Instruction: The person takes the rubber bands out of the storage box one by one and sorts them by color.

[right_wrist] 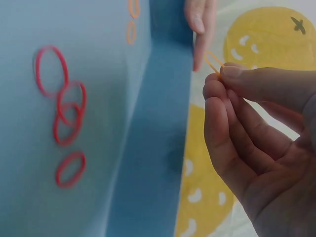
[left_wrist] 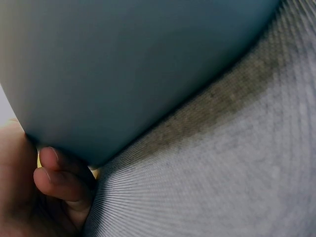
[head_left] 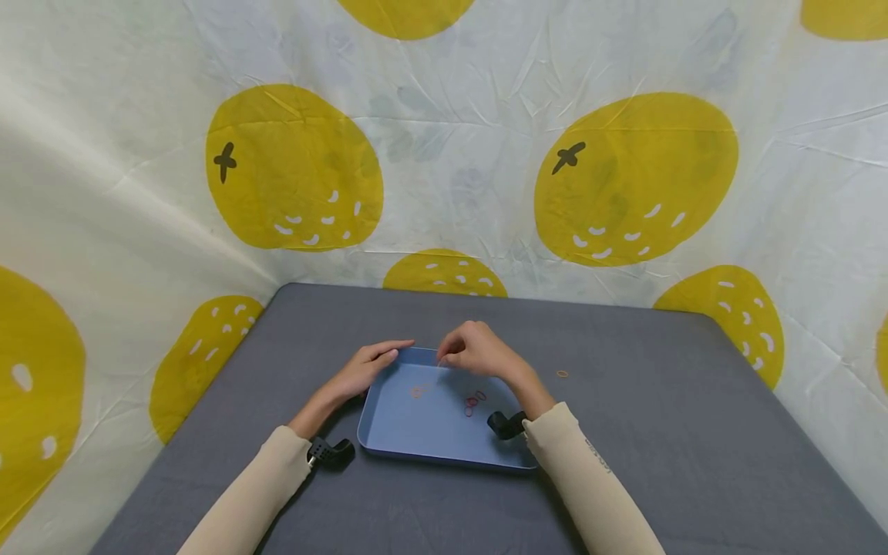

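Your blue tray (head_left: pixel 409 428) contains red bands (right_wrist: pixel 65 74) and orange bands (right_wrist: pixel 134 32). Right hand (head_left: pixel 479 353) pinches a yellow-orange band (right_wrist: pixel 213 67); left hand (head_left: pixel 361 373) rests at tray corner, index straight.

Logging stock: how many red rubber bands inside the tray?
4 visible on the tray floor. Right wrist view: top band, second band and third band overlapping below it, fourth band apart at the bottom. The right arm may hide more.

Grey table under blue tray (head_left: pixel 430 432), orange band (head_left: pixel 563 376)
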{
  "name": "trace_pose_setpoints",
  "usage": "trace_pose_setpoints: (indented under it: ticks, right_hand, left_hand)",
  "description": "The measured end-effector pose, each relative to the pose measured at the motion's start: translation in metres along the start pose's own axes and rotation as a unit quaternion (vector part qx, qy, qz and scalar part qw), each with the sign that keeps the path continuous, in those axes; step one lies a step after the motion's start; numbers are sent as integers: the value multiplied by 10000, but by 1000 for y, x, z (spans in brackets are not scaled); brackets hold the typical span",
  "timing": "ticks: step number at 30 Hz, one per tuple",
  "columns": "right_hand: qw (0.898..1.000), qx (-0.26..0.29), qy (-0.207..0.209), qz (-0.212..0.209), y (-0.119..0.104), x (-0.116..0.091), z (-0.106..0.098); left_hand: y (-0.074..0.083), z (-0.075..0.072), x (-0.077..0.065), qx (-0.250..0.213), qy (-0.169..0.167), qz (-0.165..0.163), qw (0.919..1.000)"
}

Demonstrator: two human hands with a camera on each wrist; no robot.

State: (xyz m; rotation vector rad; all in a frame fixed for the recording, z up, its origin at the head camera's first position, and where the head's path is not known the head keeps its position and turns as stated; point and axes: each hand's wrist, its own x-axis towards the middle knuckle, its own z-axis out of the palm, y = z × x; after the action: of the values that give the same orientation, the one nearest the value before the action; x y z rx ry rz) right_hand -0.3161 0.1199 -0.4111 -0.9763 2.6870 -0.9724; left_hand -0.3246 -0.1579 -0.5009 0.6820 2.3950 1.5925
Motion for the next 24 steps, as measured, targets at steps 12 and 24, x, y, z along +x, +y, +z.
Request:
trace_pose_setpoints:
  ticks: [12, 24]
  right_hand:
    - [9974, 263, 629, 230, 18, -30, -32]
    - [9932, 229, 1010, 523, 37, -61, -56]
  left_hand:
    - [0, 1, -1, 20, -5, 44, 10000]
    - [-1, 1, 0, 13, 35, 36, 10000]
